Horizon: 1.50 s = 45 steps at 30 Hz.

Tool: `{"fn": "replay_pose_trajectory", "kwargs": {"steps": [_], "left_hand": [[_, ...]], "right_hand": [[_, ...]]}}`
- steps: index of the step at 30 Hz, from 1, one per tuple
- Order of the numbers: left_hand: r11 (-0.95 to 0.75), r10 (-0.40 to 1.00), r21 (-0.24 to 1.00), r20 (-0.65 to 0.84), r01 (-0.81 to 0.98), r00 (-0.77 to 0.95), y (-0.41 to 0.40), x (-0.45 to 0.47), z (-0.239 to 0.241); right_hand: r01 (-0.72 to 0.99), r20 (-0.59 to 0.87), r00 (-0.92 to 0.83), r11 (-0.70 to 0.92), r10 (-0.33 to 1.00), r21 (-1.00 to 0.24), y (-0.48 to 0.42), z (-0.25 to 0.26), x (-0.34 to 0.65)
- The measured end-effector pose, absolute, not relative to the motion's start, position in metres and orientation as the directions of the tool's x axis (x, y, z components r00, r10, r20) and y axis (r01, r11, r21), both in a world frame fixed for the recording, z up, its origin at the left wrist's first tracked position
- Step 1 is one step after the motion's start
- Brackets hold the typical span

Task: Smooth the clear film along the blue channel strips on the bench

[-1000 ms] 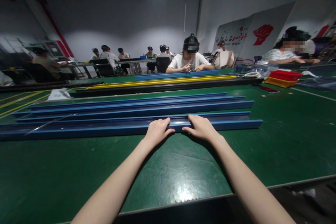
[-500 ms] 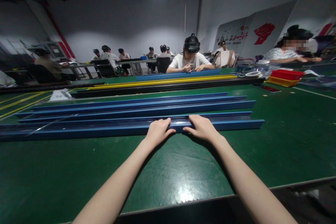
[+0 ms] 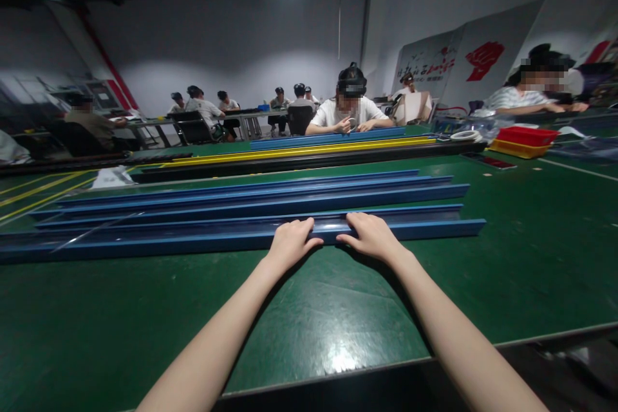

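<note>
A long blue channel (image 3: 183, 241) lies lengthwise across the green table in front of me, its open side up. My left hand (image 3: 291, 241) grips its near wall, thumb on the outer face and fingers curled over into the trough. To the right, a short gap away, my right hand (image 3: 371, 235) grips the same wall in the same manner. The fingertips of both hands are partly hidden inside the channel. A thin clear strip (image 3: 96, 232) lies slantwise over the channel's left part. Just behind it rest more blue channels (image 3: 410, 194), parallel to it.
Farther back lie a yellow strip (image 3: 299, 150) and black rails (image 3: 290, 164). A red bin (image 3: 526, 136) on a yellow one, a phone (image 3: 492, 161) and a white cable coil (image 3: 466, 136) are at the right. A co-worker (image 3: 350, 106) sits opposite; the table's edge (image 3: 338, 374) is near me.
Both hands keep the same grip on the blue channel, which has not visibly moved. Only the camera view has shifted very slightly.
</note>
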<state>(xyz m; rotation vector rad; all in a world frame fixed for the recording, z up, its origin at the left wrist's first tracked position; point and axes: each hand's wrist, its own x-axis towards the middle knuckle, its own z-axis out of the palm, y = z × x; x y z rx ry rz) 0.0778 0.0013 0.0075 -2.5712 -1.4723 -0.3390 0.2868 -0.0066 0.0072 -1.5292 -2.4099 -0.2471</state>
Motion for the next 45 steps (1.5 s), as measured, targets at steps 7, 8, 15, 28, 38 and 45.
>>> {"fn": "replay_pose_trajectory", "kwargs": {"steps": [7, 8, 15, 28, 38, 45], "left_hand": [[-0.477, 0.847, -0.021, 0.256, 0.879, 0.466, 0.0, 0.079, 0.009], [-0.479, 0.845, -0.022, 0.257, 0.877, 0.468, 0.0, 0.079, 0.009], [-0.501, 0.826, -0.044, 0.274, 0.864, 0.493, 0.001, 0.078, 0.008], [-0.594, 0.752, -0.079, 0.301, 0.801, 0.587, 0.002, 0.073, 0.013], [-0.593, 0.737, -0.108, 0.326, 0.798, 0.592, 0.006, 0.07, 0.008], [-0.591, 0.716, -0.144, 0.36, 0.794, 0.598, 0.008, 0.07, 0.004]], "right_hand": [[0.871, 0.408, -0.466, 0.488, 0.785, 0.055, -0.011, 0.004, 0.281], [0.866, 0.418, -0.474, 0.497, 0.775, 0.06, -0.011, 0.004, 0.279], [0.861, 0.425, -0.475, 0.508, 0.771, 0.042, -0.008, 0.003, 0.273], [0.878, 0.37, -0.462, 0.476, 0.806, 0.06, -0.009, 0.017, 0.279], [0.943, 0.364, -0.325, 0.33, 0.873, 0.051, -0.014, 0.018, 0.321], [0.932, 0.368, -0.35, 0.359, 0.861, 0.048, -0.016, 0.016, 0.322]]}}
